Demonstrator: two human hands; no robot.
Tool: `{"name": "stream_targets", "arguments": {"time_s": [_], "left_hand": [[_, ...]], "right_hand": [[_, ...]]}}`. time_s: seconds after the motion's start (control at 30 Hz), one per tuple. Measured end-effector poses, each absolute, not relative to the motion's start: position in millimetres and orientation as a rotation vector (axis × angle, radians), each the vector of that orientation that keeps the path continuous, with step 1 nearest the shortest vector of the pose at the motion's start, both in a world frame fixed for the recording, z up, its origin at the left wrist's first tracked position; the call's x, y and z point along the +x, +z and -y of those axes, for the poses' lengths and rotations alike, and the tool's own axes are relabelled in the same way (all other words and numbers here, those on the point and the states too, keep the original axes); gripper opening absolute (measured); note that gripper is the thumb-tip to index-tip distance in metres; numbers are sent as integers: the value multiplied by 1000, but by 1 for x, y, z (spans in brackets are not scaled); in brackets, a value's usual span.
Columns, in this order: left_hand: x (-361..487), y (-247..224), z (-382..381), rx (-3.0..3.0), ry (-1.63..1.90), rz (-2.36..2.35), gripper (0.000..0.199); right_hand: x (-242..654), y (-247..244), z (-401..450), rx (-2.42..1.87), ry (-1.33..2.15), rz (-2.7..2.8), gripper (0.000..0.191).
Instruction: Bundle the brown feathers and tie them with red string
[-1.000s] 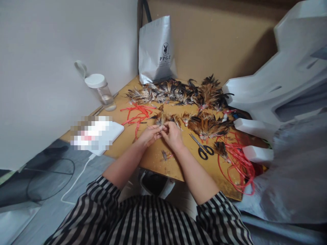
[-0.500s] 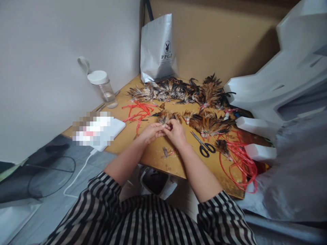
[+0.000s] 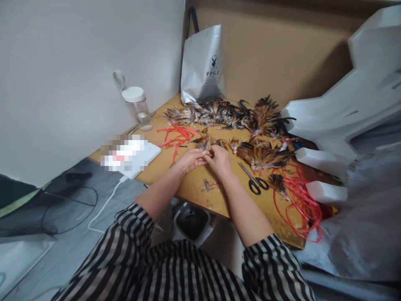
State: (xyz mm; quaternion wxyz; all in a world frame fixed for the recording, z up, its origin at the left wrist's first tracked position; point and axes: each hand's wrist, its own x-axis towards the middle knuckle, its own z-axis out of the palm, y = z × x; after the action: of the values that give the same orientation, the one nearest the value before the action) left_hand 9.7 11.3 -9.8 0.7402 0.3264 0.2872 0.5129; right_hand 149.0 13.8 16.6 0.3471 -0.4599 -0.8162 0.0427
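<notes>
Close together over the table, my left hand and my right hand pinch the base of a small brown feather bunch. Its tips point away from me, and the fingers hide the exact grip point. Black-handled scissors lie partly spread to the right of my right hand. Beyond them sit larger brown and black feather bunches. Red plastic strips lie left of the held bunch, and a bigger tangle of red strips is at the right. Small feather scraps rest below my hands.
Along the back of the wooden table runs a row of feather bunches, before a silver bag. A lidded bottle and a white device with a cable stand left. White foam pieces crowd the right edge.
The whole view has shifted slightly, so the scene sits further right. Both hands stay together at the feather bunch, with only slight finger movement.
</notes>
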Motion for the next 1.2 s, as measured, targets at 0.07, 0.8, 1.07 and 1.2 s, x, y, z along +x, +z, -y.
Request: {"name": "stream_targets", "arguments": {"time_s": [0.07,0.8,1.07,1.2], "left_hand": [[8,-10,-11,715,1128,-628,14],[12,-11,-8,903,1012,-737,20],[6,-7,-12,847,1199,-794,19],[1,-6,-15,773,1308,-785,17]], "right_hand": [[149,17,-14,-1149,219,2100,14],[148,4,-20,-1083,1283,1203,23],[157,15,-22,-1043,1189,1175,32],[174,11,-31,-1151,1015,1251,32]]}}
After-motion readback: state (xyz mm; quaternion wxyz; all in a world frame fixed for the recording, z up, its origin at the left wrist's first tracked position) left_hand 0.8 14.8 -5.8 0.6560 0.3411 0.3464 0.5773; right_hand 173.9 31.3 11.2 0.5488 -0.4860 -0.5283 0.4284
